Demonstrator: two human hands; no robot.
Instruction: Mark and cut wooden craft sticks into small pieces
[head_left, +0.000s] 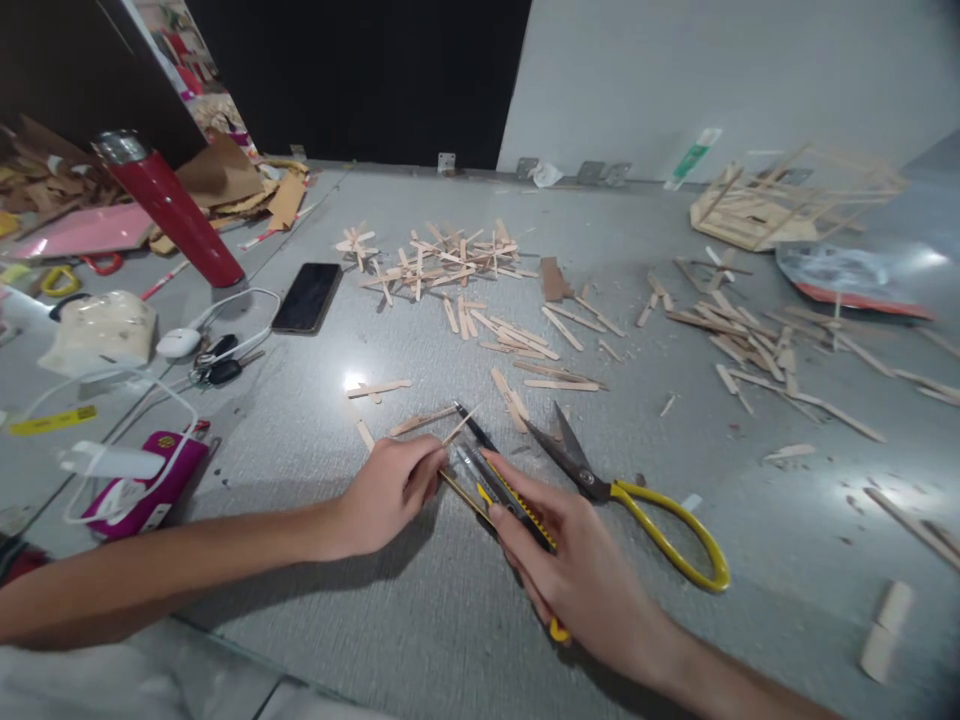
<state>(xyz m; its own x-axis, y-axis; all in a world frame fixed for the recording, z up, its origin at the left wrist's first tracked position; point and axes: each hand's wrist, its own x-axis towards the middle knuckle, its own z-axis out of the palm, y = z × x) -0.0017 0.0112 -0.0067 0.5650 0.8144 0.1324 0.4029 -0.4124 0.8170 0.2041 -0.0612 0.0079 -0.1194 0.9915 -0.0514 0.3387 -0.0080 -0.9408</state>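
My left hand (394,490) pinches a thin wooden stick (459,425), whose tip points up and to the right. Close beside it, my right hand (566,560) is wrapped round a black and yellow utility knife (517,500), its front end angled toward the stick. Under the two hands run a pencil-like rod (469,490) and a dark pen (476,430), both partly hidden. Just right of the knife lie scissors (592,485) with yellow handles, their blades spread. Several popsicle sticks (420,420) rest on the grey table around my hands.
A heap of wooden sticks (450,255) lies at the back, more sticks (750,340) at right near a stick frame (757,215). On the left are a red bottle (180,215), a phone (306,298), keys (221,365), a white cable and a purple box (161,480).
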